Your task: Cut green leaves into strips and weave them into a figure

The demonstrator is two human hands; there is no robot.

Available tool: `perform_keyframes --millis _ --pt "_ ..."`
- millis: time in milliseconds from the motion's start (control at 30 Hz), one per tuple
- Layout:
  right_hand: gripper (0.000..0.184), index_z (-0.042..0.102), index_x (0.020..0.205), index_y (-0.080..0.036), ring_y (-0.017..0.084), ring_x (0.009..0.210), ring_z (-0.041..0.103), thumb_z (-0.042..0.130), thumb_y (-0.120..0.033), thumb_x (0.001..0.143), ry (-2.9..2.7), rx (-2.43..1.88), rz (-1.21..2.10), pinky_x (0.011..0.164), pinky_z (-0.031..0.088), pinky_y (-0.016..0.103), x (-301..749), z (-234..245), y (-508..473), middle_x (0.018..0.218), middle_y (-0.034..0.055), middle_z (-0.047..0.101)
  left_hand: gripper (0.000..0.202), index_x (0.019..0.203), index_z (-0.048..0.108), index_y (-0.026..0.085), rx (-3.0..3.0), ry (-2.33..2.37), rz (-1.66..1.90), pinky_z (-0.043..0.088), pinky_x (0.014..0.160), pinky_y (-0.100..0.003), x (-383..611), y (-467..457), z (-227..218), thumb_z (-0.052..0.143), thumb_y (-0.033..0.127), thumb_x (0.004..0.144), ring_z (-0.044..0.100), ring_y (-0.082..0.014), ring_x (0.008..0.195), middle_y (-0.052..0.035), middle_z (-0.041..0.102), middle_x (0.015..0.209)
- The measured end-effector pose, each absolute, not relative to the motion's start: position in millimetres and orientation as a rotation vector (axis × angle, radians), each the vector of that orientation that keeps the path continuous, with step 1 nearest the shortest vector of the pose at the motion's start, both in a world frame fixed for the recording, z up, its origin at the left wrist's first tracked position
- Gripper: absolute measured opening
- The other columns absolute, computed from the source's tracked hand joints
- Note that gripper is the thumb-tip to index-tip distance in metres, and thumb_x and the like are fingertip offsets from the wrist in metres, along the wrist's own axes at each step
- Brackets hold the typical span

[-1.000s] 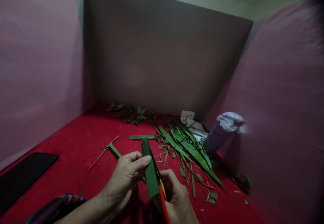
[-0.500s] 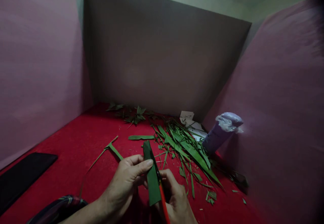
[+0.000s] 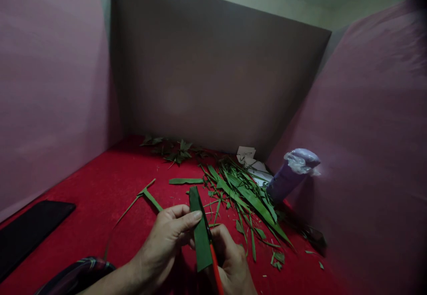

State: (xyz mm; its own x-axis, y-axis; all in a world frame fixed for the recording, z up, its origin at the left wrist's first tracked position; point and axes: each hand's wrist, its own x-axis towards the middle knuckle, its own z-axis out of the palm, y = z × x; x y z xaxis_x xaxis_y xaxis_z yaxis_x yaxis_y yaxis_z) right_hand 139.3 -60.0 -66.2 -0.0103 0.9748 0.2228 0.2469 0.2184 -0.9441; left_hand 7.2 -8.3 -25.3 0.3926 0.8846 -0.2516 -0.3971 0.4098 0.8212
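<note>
Hands: left point(image 3: 167, 235) pinches leaf strip point(image 3: 201, 237) | right point(image 3: 230, 259) grips red tool point(image 3: 215, 270)

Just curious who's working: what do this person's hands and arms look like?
Both are bare: no gloves, rings or watch showing. The left hand has a bare forearm up to a dark striped sleeve. Beyond the right hand nothing shows.

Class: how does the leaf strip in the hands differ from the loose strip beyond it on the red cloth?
The held strip is pinched by the left hand, off the cloth, a red-handled tool against it; the loose strip lies flat, untouched. The held strip is wider and points away; the loose strip lies crosswise. Both green.
</note>
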Motion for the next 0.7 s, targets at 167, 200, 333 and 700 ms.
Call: perform_keyframes --millis 167,200,333,700 --pt "0.027 0.051 0.081 -0.017 0.009 0.047 0.042 0.056 -0.043 0.075 -1.469 -1.235 0.906 0.044 0.035 0.017 140.3 -61.7 -60.7 0.055 -0.0035 0.052 0.021 0.06 0.055 0.014 0.742 0.787 0.911 0.041 0.049 -0.021 6.8 -7.6 -20.7 0.069 0.028 0.067 0.052 -0.009 0.045 0.0 0.059 0.053" --pt "0.027 0.051 0.082 -0.017 0.01 0.048 0.044 0.058 -0.042 0.074 -1.466 -1.235 0.909 0.046 0.036 0.017 140.4 -59.9 -60.7 0.056 -0.0034 0.052 0.021 0.06 0.055 0.014 0.742 0.793 0.917 0.041 0.049 -0.021 6.7 -7.4 -19.7 0.07 0.028 0.066 0.053 -0.0091 0.045 0.0001 0.059 0.053" --pt "0.029 0.052 0.084 -0.017 0.011 0.051 0.049 0.063 -0.04 0.07 -1.444 -1.241 0.912 0.049 0.041 0.018 139.9 -54.3 -60.2 0.057 -0.003 0.055 0.021 0.06 0.055 0.014 0.763 0.789 0.916 0.042 0.048 -0.02 6.6 -7.1 -18.0 0.07 0.028 0.066 0.053 -0.0091 0.045 0.0003 0.059 0.052" --pt "0.03 0.054 0.08 -0.017 0.01 0.047 0.046 0.063 -0.045 0.071 -1.409 -1.231 0.922 0.052 0.044 0.019 143.1 -57.2 -59.0 0.053 -0.0044 0.052 0.023 0.057 0.054 0.014 0.831 0.78 0.891 0.04 0.043 -0.018 8.2 -8.0 -16.8 0.068 0.029 0.067 0.051 -0.0083 0.042 0.0003 0.058 0.049"
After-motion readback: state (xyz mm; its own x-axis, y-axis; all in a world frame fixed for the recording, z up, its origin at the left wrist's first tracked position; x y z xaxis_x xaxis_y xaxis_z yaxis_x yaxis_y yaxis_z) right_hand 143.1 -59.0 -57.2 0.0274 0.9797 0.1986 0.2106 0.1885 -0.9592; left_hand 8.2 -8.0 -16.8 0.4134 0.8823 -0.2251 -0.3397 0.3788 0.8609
